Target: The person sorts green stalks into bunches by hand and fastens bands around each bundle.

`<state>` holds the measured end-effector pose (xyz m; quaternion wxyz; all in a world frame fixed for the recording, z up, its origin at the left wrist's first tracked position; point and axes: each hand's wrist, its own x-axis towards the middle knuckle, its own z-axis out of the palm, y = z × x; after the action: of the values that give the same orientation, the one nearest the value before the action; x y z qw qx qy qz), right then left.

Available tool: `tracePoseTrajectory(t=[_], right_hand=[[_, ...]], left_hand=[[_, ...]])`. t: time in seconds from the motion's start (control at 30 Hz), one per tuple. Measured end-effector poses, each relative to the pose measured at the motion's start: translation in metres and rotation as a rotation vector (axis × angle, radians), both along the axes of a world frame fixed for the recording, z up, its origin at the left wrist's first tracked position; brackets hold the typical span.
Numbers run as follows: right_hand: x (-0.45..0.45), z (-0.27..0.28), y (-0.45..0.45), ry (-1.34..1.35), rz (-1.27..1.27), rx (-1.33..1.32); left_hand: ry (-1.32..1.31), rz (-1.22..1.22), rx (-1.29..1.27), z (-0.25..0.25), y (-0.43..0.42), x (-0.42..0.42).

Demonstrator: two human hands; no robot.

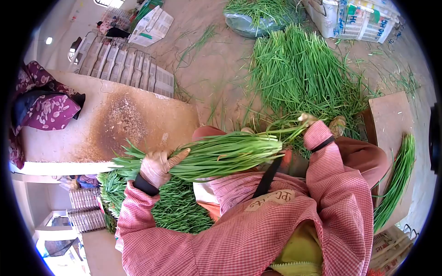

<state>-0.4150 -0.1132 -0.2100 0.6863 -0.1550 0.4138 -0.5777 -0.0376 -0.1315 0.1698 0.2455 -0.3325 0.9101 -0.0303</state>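
My left hand, in a pale glove, is closed around the leafy end of a bunch of green chives. The bunch lies level across my lap, its pale cut ends pointing right. My right hand is closed on a few thin chive stalks just beyond those ends; its fingers are partly hidden by the sleeve. Past my right hand, a large heap of chives lies on the floor.
A stained table stands at left, with purple flowered cloth on it. More chives are piled below it. Another bunch rests on a board at right. White crates and a full plastic bag stand at the back.
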Motion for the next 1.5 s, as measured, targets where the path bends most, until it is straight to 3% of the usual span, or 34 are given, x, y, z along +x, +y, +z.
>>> tracePoseTrajectory(t=[0.07, 0.13, 0.2, 0.27, 0.33, 0.4, 0.47, 0.53, 0.57, 0.6, 0.67, 0.73, 0.77, 0.83, 0.9, 0.93, 1.0, 1.03, 1.07, 1.13, 1.2, 1.23, 1.3, 1.33, 1.37, 1.43, 1.5], right_hand=[[-0.060, -0.052, -0.013, 0.445, 0.156, 0.282], [-0.057, 0.029, 0.012, 1.304, 0.603, 0.509], [-0.038, 0.098, 0.022, 1.652, 0.680, 0.506], [-0.020, 0.148, 0.016, 1.593, 0.434, 0.203], [0.002, 0.178, 0.009, 1.318, 0.274, -0.252], [0.043, 0.222, 0.003, 1.298, 0.313, -0.517], [0.092, 0.239, 0.003, 1.454, 0.298, -0.703], [0.109, 0.229, -0.009, 1.086, 0.522, -0.559], [0.109, 0.224, -0.003, 1.006, 0.268, -0.664], [0.099, 0.237, 0.001, 1.063, 0.358, -0.548], [0.093, 0.211, 0.004, 1.172, 0.326, -0.578], [0.072, 0.192, 0.009, 1.453, 0.334, -0.531], [0.055, 0.189, 0.013, 1.510, 0.502, -0.318], [0.003, 0.126, 0.020, 1.747, 0.891, -0.038], [-0.026, 0.085, 0.015, 1.886, 1.502, 0.108], [-0.035, 0.114, 0.011, 1.794, 1.880, 0.192], [-0.007, 0.187, -0.003, 1.994, 1.485, 0.315], [0.002, 0.194, -0.011, 1.773, 1.046, 0.300], [0.013, 0.199, -0.011, 1.598, 0.754, -0.120], [0.055, 0.291, -0.022, 1.386, 1.203, 0.044], [0.080, 0.205, -0.022, 1.457, 1.144, -0.326], [0.083, 0.112, -0.022, 0.750, 1.039, 0.064], [0.058, 0.076, -0.027, 1.387, 0.805, -0.224], [0.042, 0.099, -0.032, 0.893, 0.561, 0.362], [0.025, 0.123, -0.036, 0.444, -0.034, 0.810], [0.006, 0.135, -0.004, -0.012, -0.227, 0.200], [0.028, 0.190, 0.009, 0.233, -0.020, 0.020]], left_hand=[[-0.049, -0.176, -0.252, 0.008, -0.008, 0.013], [-0.057, -0.275, -0.384, 0.009, -0.017, 0.023], [-0.075, -0.276, -0.441, 0.009, -0.022, 0.033], [-0.022, -0.288, -0.472, 0.007, -0.027, 0.037], [0.031, -0.309, -0.497, 0.006, -0.030, 0.037], [0.104, -0.331, -0.490, 0.005, -0.033, 0.034], [0.109, -0.326, -0.483, 0.001, -0.032, 0.029], [0.138, -0.254, -0.457, -0.001, -0.030, 0.027], [0.135, -0.209, -0.435, -0.004, -0.031, 0.033], [0.133, -0.201, -0.447, -0.005, -0.032, 0.036], [0.083, -0.184, -0.404, -0.011, -0.028, 0.041], [0.087, -0.198, -0.427, -0.025, -0.032, 0.047], [0.057, -0.193, -0.414, -0.029, -0.032, 0.050], [0.024, -0.172, -0.381, -0.031, -0.032, 0.059], [0.014, -0.135, -0.356, -0.032, -0.032, 0.067], [0.007, -0.100, -0.334, -0.032, -0.033, 0.070], [0.000, -0.073, -0.313, -0.028, -0.032, 0.062], [-0.042, -0.019, -0.275, -0.025, -0.034, 0.052], [-0.086, 0.030, -0.240, -0.023, -0.038, 0.046], [-0.042, 0.006, -0.261, -0.024, -0.043, 0.045], [0.189, 0.130, -0.079, -0.028, -0.049, 0.051], [0.188, 0.135, -0.085, -0.032, -0.050, 0.056], [0.374, 0.354, 0.037, -0.042, -0.047, 0.069], [0.469, 0.467, 0.109, -0.048, -0.043, 0.073], [0.531, 0.510, 0.153, -0.050, -0.041, 0.074], [0.526, 0.534, 0.132, -0.054, -0.037, 0.071], [0.588, 0.616, 0.160, -0.056, -0.030, 0.064]])
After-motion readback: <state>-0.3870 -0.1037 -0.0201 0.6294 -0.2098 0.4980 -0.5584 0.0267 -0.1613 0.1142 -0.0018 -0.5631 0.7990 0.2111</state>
